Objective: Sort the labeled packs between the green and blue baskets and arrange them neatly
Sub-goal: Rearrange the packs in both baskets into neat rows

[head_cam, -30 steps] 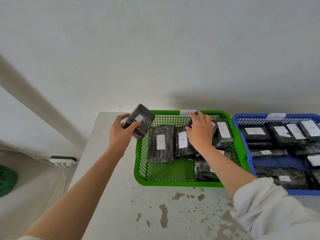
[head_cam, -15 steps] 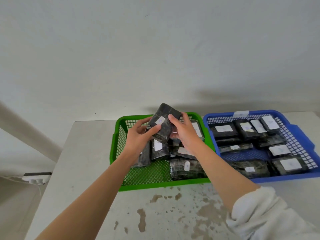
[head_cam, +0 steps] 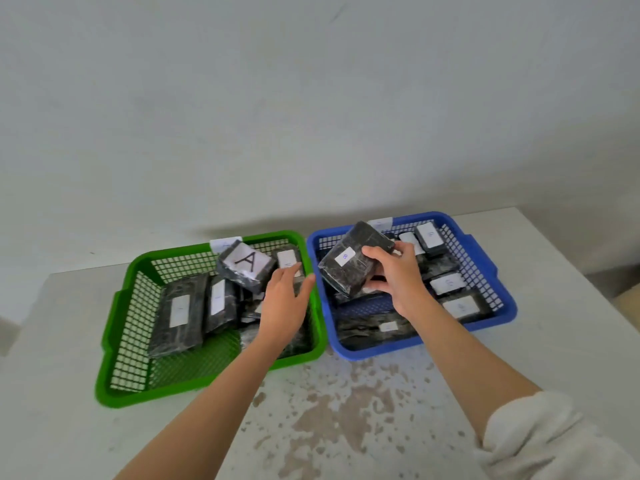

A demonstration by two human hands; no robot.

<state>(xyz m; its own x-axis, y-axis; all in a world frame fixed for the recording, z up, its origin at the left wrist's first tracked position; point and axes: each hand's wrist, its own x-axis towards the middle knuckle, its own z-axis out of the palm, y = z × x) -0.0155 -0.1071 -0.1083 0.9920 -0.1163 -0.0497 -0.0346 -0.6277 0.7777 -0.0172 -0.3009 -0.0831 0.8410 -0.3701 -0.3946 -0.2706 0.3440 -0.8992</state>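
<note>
Head view of a white worktop (head_cam: 346, 427) with worn, speckled patches near its front edge, set against a pale wall. Two mesh baskets stand side by side, their inner rims touching or nearly so: the green basket (head_cam: 121, 341) on the left and the blue basket (head_cam: 485, 271) on the right.

The right hand (head_cam: 398, 275) grips a black wrapped pack (head_cam: 349, 261) above the left half of the blue basket. The pack is tilted, with its small white label facing the camera; the letter on that label is too small to read with certainty. The thumb lies across the pack's upper face and the fingers curl beneath it. A white sleeve (head_cam: 554, 441) is pushed up on the right forearm.

The left hand (head_cam: 284, 299) is empty, fingers spread loosely, and hovers over the right part of the green basket, just beside the shared rims.

In the green basket, a pack marked with a large "A" (head_cam: 246, 263) rests tilted on top of other packs near the back wall. Two more dark packs (head_cam: 180, 313) lie flat side by side to its left, each bearing a white label.

The blue basket holds several dark labelled packs (head_cam: 448, 284) arranged in rows along its right and back sides. A paper tag (head_cam: 380, 223) is fixed to its rear rim, and a similar tag (head_cam: 221, 243) sits on the rear rim of the green basket.
</note>
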